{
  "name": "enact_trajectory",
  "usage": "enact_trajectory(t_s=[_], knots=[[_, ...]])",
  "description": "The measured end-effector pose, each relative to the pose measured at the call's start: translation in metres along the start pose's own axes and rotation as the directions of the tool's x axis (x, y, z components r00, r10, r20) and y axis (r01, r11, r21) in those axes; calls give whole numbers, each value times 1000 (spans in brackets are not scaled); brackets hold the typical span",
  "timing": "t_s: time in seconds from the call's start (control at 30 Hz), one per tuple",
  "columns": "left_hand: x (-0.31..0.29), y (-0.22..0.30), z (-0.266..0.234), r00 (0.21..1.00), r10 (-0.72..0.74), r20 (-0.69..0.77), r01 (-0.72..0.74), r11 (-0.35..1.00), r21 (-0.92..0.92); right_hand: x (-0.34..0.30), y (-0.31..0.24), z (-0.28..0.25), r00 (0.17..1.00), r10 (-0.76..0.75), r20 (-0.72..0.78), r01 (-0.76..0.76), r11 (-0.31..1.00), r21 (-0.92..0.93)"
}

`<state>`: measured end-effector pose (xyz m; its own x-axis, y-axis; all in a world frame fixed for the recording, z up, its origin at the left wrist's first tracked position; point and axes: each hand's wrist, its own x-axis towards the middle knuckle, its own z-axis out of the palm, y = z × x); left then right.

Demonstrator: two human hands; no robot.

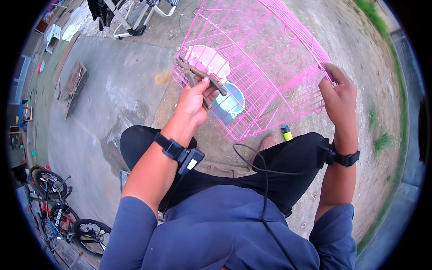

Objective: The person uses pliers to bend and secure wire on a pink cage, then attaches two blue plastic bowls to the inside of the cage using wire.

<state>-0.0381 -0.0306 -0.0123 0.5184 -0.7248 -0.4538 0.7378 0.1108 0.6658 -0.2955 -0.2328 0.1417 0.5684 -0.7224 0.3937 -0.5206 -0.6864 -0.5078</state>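
Head camera view: a pink wire cage spans the space between the two hands, its barred walls slanting away from the person's knees over bare ground. The left hand is at the cage's left side, partly closed around a pair of rusty pliers, with the thumb laid over one handle and the fingers curled near the other. The handles stand spread apart and the head of the pliers points to the upper left, in front of the cage wires; whether it touches any wire, I cannot tell. The right hand is at the cage's right side, closed on the edge of the wire panel, thumb on the near side and fingers curled over the bars.

Through the wires show a pink basin, just beyond the pliers, and a light blue basin, just to the right of the left hand. A yellow-green flashlight with a dark cap is beside the person's right knee, below the cage's lower edge. Well off to the left are bicycles, and a folding chair stands beyond the cage toward the top.
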Motion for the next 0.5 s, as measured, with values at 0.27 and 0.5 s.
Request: enact_trajectory(t_s=[0.27,0.5], knots=[[56,-11,8,1000,-8,1,8,1000,-2,29,17,38,986,-161,-38,155,981,-118],[97,-61,-9,994,-103,-34,102,994,-34,32,60,84,926,-376,-23,370,919,-138]])
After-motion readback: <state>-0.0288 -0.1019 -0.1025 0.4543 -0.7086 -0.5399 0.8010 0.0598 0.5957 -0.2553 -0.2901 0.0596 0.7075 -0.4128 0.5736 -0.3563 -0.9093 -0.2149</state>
